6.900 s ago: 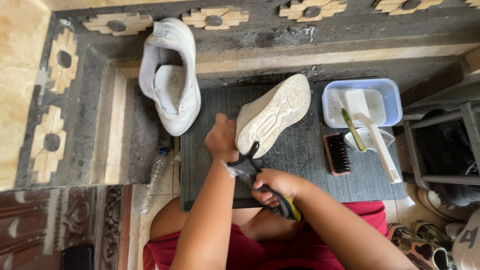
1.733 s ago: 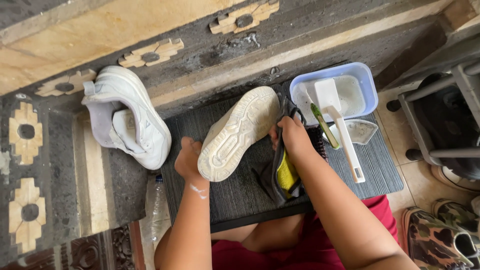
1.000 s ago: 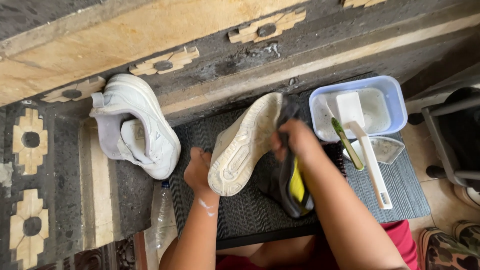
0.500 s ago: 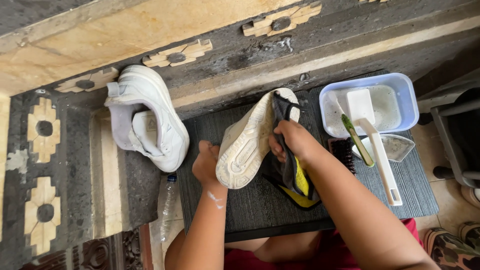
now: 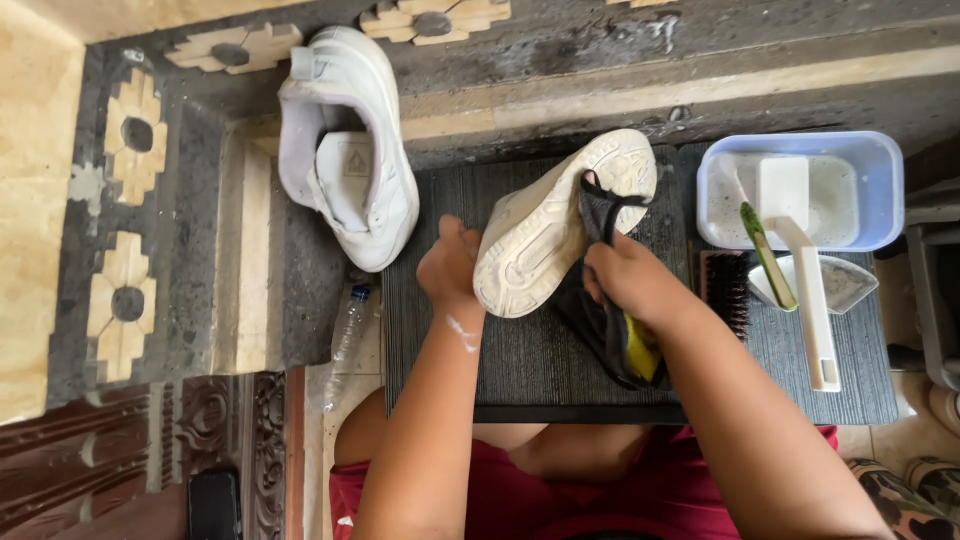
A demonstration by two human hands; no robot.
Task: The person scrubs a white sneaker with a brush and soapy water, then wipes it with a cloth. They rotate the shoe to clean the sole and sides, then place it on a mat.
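Gripping the white shoe (image 5: 560, 235) sole-up with our left hand (image 5: 450, 268), we are pressing a dark cloth (image 5: 608, 215) on it, clutched in our right hand (image 5: 625, 280).

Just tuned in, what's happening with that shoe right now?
A seated person holds a white shoe sole-up on a dark mat. The left hand steadies its heel end, while the right hand presses a dark cloth against the sole. A second white shoe lies aside, and a blue tub sits to the right.
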